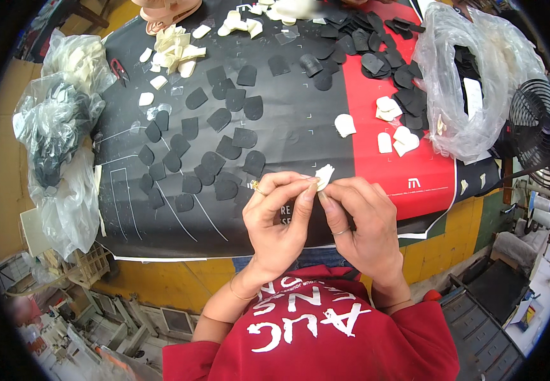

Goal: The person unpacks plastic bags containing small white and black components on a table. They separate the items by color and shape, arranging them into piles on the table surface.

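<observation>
Close to the front of the table, my left hand [278, 219] and my right hand [367, 219] meet at the fingertips. Between them is a small stack of cream-white rounded pieces [325, 174], slightly fanned at the top. Thumb and index finger of each hand pinch its lower edge, and the fingers cover part of it. Many black pieces [245, 138] with one rounded end lie scattered left of my hands. Farther to the right rest a single white piece [345, 125] and a few more white pieces [406, 141].
A heap of black pieces [373, 41] lies at the back right, beside a clear plastic bag [443, 95]. Cream pieces [174, 47] pile up at the back left near red-handled snippers [119, 72]. Bulging plastic bags [59, 120] line the left edge. A black fan [535, 127] stands at the right.
</observation>
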A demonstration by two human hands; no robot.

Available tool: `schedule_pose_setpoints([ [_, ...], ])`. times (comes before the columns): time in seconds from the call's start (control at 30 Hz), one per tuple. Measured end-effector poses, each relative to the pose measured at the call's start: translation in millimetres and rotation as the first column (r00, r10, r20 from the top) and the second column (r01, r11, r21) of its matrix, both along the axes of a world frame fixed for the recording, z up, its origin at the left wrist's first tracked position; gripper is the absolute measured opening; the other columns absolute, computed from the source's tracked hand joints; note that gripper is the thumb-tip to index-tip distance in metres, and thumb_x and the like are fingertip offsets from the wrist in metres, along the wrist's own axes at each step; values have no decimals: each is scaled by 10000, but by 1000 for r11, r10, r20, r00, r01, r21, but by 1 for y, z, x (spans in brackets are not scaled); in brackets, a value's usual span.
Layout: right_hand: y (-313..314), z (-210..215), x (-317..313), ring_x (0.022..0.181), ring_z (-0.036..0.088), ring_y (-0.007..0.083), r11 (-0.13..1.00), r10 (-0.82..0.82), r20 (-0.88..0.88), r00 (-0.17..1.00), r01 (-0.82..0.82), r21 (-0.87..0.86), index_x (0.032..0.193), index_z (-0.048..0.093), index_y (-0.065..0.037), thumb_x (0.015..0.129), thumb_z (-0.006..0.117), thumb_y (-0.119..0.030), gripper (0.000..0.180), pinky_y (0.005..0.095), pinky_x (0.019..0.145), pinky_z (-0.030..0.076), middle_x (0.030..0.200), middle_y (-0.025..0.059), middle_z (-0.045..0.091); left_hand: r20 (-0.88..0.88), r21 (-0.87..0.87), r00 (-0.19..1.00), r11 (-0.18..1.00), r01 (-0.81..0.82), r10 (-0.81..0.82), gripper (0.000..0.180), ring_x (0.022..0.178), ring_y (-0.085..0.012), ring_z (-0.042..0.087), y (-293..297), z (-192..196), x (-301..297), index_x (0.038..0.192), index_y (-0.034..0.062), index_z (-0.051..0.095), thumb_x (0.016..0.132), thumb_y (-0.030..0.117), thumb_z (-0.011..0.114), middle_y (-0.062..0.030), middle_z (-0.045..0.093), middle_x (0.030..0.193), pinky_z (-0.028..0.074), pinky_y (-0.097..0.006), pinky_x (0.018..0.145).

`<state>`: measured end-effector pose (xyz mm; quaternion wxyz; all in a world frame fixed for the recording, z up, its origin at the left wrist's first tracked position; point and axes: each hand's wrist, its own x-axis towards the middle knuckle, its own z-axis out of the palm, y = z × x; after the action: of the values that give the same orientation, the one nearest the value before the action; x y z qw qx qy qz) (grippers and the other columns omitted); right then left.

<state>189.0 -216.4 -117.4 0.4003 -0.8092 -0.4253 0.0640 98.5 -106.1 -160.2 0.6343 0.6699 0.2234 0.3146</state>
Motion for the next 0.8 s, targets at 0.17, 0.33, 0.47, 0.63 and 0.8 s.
schedule_pose_setpoints([
  [0.17, 3, -1, -1, 690, 583, 262, 1000, -14, -27, 1000, 14, 14, 958, 661, -17, 885, 683, -67, 91, 345, 638, 430, 871, 91, 667, 2, 84, 999, 995, -46, 46, 144, 843, -174, 659, 0, -2, 0, 993, -17, 726, 850, -31, 719, -113, 678, 952, 523, -270, 732],
  [0.33, 3, -2, 1, 692, 584, 244, 1000, -2, -34, 999, 2, 4, 962, 659, -32, 875, 685, -70, 99, 340, 623, 412, 874, 74, 663, -4, 53, 999, 998, -46, 47, 147, 845, -167, 659, 0, -2, 0, 1000, -23, 724, 854, -37, 714, -115, 674, 963, 523, -264, 732],
  [0.47, 5, -4, 4, 724, 607, 226, 1000, 21, -14, 1000, -21, -16, 981, 647, -58, 861, 689, -92, 132, 346, 624, 408, 881, 46, 652, 2, -106, 1000, 994, -30, 30, 138, 887, -152, 657, -2, 0, 0, 1019, -53, 710, 884, -56, 679, -121, 648, 1027, 538, -244, 761],
  [0.63, 5, -5, 7, 733, 608, 226, 999, 14, -12, 1000, -14, -49, 953, 636, -65, 845, 686, -101, 124, 350, 646, 409, 884, 41, 652, -2, -318, 999, 947, 41, -44, 154, 935, -147, 658, -1, 3, -2, 1054, -83, 693, 912, -78, 634, -117, 611, 1109, 551, -223, 821],
  [0.8, 5, -6, 9, 675, 570, 236, 999, 38, -59, 998, -40, -35, 918, 650, -40, 855, 680, -88, 86, 334, 630, 397, 839, 66, 661, -31, -347, 993, 933, 99, -117, 174, 934, -148, 665, 5, 3, -8, 1077, -88, 688, 911, -78, 636, -113, 608, 1111, 551, -217, 822],
])
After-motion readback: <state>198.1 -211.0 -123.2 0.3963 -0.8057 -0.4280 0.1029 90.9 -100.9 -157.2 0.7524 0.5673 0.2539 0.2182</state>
